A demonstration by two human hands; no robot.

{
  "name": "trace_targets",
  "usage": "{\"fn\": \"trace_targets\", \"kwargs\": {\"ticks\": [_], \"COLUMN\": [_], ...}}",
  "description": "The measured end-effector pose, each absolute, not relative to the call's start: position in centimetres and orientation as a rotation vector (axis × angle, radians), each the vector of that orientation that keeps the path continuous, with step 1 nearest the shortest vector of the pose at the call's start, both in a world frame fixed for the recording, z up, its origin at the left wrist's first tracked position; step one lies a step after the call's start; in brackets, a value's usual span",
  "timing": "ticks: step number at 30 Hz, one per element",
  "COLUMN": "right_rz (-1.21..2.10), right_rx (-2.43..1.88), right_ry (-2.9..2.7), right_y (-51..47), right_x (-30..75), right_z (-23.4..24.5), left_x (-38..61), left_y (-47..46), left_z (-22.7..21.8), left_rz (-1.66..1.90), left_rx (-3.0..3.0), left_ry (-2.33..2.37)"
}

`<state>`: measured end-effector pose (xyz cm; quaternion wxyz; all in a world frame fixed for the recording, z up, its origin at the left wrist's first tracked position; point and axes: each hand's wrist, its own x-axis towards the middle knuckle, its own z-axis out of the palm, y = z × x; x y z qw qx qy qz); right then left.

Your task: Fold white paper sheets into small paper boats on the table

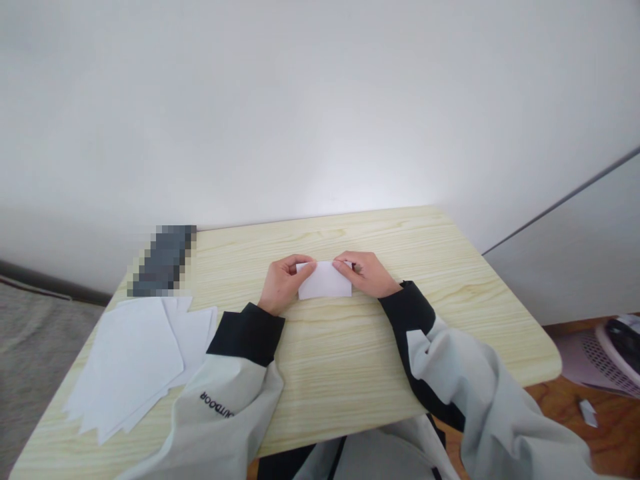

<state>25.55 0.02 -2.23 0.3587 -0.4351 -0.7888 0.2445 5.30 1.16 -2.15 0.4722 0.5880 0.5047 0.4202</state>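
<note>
A small white rectangle of paper (325, 283), apparently folded, is held just over the middle of the wooden table. My left hand (287, 280) pinches its upper left corner, thumb in front and fingers behind. At the upper right corner, my right hand (367, 272) grips it the same way, with the thumb on the near face. Both thumbs lie close to the top edge, a short gap apart. The fingertips behind the paper are hidden.
Loose white sheets (135, 360) lie fanned out on the table's left side. Beyond them a dark, pixelated flat object (165, 260) rests near the wall. The light wood table (340, 373) meets the white wall. A pink basket (590, 357) stands on the floor at right.
</note>
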Motion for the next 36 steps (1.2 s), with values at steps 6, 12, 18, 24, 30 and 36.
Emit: {"fn": "trace_targets", "kwargs": {"ticks": [6,12,18,24,30,36], "right_rz": [0.566,0.518,0.536,0.613,0.591,0.666], "right_rx": [-1.094,-1.113,-1.123,-1.225,-1.211,-1.295], "right_ry": [-2.109,-2.169,-2.171,-2.081,-2.142,-1.973], "right_y": [0.1,0.4,0.3,0.5,0.6,0.7], "right_x": [25.9,26.6,27.6,29.3,27.5,25.8], "right_z": [-1.9,-1.6,-1.0,-0.8,-1.7,-3.1], "left_x": [5.3,5.2,4.7,4.0,4.6,4.9], "left_y": [1.1,0.9,1.1,1.6,1.4,1.2], "left_z": [-2.0,-1.6,-1.7,-2.2,-1.7,-1.9], "left_rz": [0.978,0.865,0.887,0.912,0.882,0.811], "left_rx": [1.578,1.736,1.736,1.591,1.727,1.88], "left_ry": [1.307,1.395,1.4,1.365,1.231,1.25]}}
